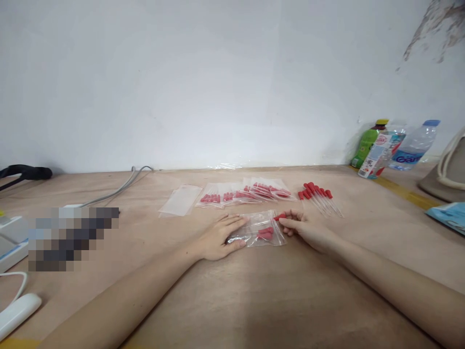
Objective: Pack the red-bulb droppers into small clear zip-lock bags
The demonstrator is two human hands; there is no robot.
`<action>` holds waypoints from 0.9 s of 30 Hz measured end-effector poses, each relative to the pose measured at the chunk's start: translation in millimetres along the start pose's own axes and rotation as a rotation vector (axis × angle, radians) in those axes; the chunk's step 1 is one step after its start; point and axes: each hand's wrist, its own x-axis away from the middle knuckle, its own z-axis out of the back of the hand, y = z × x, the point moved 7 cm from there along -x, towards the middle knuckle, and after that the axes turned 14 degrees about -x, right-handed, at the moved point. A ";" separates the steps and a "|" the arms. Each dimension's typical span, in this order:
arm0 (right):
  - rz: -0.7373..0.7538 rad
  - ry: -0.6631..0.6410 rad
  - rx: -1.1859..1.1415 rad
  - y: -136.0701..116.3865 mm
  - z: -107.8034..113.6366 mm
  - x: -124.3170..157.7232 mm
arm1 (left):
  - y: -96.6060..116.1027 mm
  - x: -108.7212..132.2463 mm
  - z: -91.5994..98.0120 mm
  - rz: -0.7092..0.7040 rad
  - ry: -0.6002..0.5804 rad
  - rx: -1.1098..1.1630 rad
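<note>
A clear zip bag (254,224) lies on the table in front of me, with red-bulbed droppers (265,233) inside it. My left hand (222,238) rests on the bag's left end, palm down with fingers stretched. At the right end, my right hand (300,226) pinches the red bulb of a dropper (279,217) between thumb and fingers; its clear tube points left at the bag, and how far in it reaches is hard to make out. Behind my right hand is a small pile of loose droppers (319,190) with red bulbs and clear tubes.
Filled bags (247,193) overlap in a row farther back, with flat bags (181,200) to their left. Bottles (414,148) and a carton (379,156) stand at back right near a hat (445,169). A power strip (14,247) and grey cable (116,190) lie left.
</note>
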 end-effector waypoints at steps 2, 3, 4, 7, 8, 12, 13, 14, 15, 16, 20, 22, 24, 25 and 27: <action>-0.038 -0.049 0.092 -0.2 1.0 -1.3 | -0.3 -0.1 0.1 0.004 0.004 0.002; -0.052 -0.071 0.126 -0.3 0.9 -2.1 | -0.2 -0.1 0.3 0.004 0.008 0.005; -0.065 -0.097 0.159 -0.2 -0.1 -2.9 | -0.1 -0.1 0.5 0.002 0.011 0.007; -0.054 -0.227 0.240 0.4 -11.7 -4.4 | 0.1 -0.1 0.5 -0.002 0.014 0.015; -0.025 -0.265 0.256 -0.2 -16.6 -4.8 | 0.1 0.0 0.3 -0.003 0.013 0.017; 0.095 -0.186 0.278 -3.2 -21.7 -8.0 | 0.1 0.2 0.7 -0.008 0.022 0.017; 0.097 -0.148 0.286 -3.0 -20.8 -8.1 | 0.2 0.2 0.7 -0.009 0.022 0.015; 0.089 -0.139 0.290 -2.3 -21.2 -7.5 | 0.1 0.1 0.5 -0.009 0.019 0.013; 0.070 -0.159 0.292 -1.2 -23.0 -6.5 | 0.0 0.1 0.2 -0.007 0.013 0.013; 0.046 -0.199 0.291 -0.1 -25.6 -5.0 | -0.2 0.0 -0.3 -0.006 0.005 0.015; 0.018 -0.225 0.281 -3.3 -21.0 -4.1 | -0.3 -0.6 -1.6 -0.012 -0.016 0.019; 0.081 -0.112 0.409 -11.6 -6.0 -9.0 | -0.2 -0.9 -1.6 -0.014 -0.017 0.021; 0.205 0.053 0.652 -26.7 13.5 -14.3 | -0.4 -0.9 -1.6 -0.007 -0.020 0.023; 0.283 0.140 0.780 -36.3 23.1 -16.2 | -0.5 -0.9 -1.5 -0.004 -0.020 0.023; 0.391 0.312 1.000 -53.1 41.4 -19.6 | -0.5 -0.9 -1.7 -0.002 -0.020 0.021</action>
